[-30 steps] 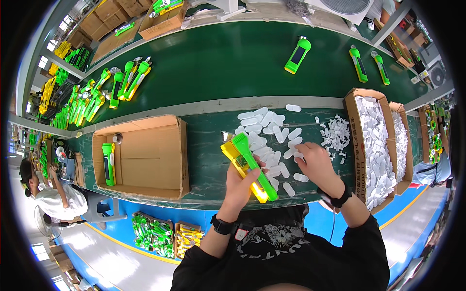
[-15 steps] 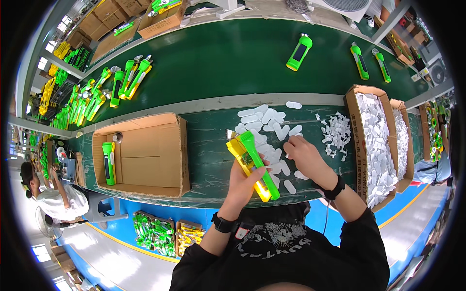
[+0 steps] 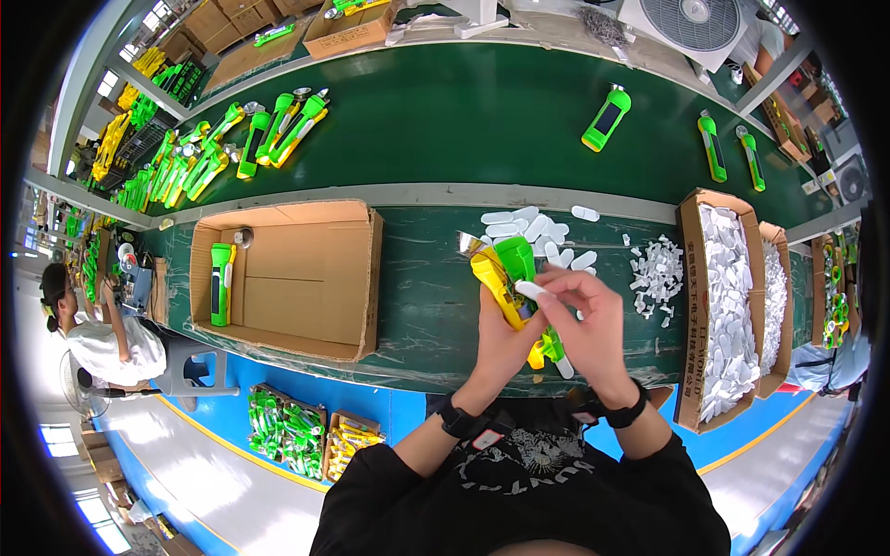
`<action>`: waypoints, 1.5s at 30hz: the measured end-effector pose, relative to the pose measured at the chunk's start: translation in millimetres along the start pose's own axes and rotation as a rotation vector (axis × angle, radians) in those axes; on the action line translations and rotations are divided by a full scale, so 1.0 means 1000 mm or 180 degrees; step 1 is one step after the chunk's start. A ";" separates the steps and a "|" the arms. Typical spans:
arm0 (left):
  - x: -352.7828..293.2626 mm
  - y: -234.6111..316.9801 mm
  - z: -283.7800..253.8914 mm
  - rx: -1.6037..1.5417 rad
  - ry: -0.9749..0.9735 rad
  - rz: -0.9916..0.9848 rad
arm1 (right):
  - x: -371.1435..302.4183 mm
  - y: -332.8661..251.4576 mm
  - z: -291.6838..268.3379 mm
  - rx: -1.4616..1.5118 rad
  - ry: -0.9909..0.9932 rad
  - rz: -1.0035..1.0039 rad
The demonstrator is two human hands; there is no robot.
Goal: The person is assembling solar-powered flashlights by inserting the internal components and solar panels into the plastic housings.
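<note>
My left hand (image 3: 499, 350) is wrapped round a flashlight whose yellow half (image 3: 491, 275) and green half (image 3: 515, 255) stand slightly apart, its head end pointing away from me. Over the green half, my right hand (image 3: 595, 322) pinches a white oval plastic strip (image 3: 531, 290) between thumb and fingers. The right hand hides much of the flashlight's middle. Beyond the hands, loose white oval strips (image 3: 533, 225) lie in a heap on the green bench, some covered by the hands. Small white pieces (image 3: 658, 273) are scattered to the right.
On the left, an open cardboard box (image 3: 297, 335) holds one green flashlight (image 3: 221, 284). Boxes of white strips (image 3: 728, 324) and small pieces (image 3: 771, 287) stand at the right. Several flashlights (image 3: 607, 119) lie on the green belt (image 3: 445, 120) behind. Another person (image 3: 111, 343) sits far left.
My right hand has lifted a white strip from the heap and brought it left to the flashlight. The whole view has shifted, moving the bench and boxes slightly rightward.
</note>
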State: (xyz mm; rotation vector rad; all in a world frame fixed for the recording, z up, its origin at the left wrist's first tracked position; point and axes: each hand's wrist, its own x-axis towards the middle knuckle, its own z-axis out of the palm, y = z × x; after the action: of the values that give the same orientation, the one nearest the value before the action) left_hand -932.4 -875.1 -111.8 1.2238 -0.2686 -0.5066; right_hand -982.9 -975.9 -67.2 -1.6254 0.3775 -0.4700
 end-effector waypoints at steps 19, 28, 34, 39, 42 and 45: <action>-0.003 -0.007 0.006 -0.0668 0.0188 0.0331 | -0.022 0.017 0.034 -0.0533 0.0695 -0.0502; 0.003 -0.003 -0.004 0.0027 0.0016 0.0176 | -0.023 0.004 0.013 -0.0949 0.0340 -0.0753; 0.016 -0.001 -0.013 -0.1959 0.0133 -0.0868 | -0.036 0.009 0.001 0.0306 -0.0279 0.0593; 0.020 0.006 -0.005 -0.1464 0.0536 -0.0938 | -0.041 0.015 0.005 -0.0010 -0.0204 0.0216; 0.020 0.007 0.000 -0.1321 0.0623 -0.0824 | -0.043 0.016 0.008 -0.0045 -0.0052 0.0298; 0.020 0.006 0.000 -0.1142 0.0625 -0.0862 | -0.040 0.022 0.008 -0.0102 -0.0023 0.0282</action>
State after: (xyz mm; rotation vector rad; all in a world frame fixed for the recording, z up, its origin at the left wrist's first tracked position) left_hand -914.0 -883.9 -107.1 0.9527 0.1540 -0.6325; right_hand -1012.4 -951.5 -93.1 -1.6338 0.4519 -0.3928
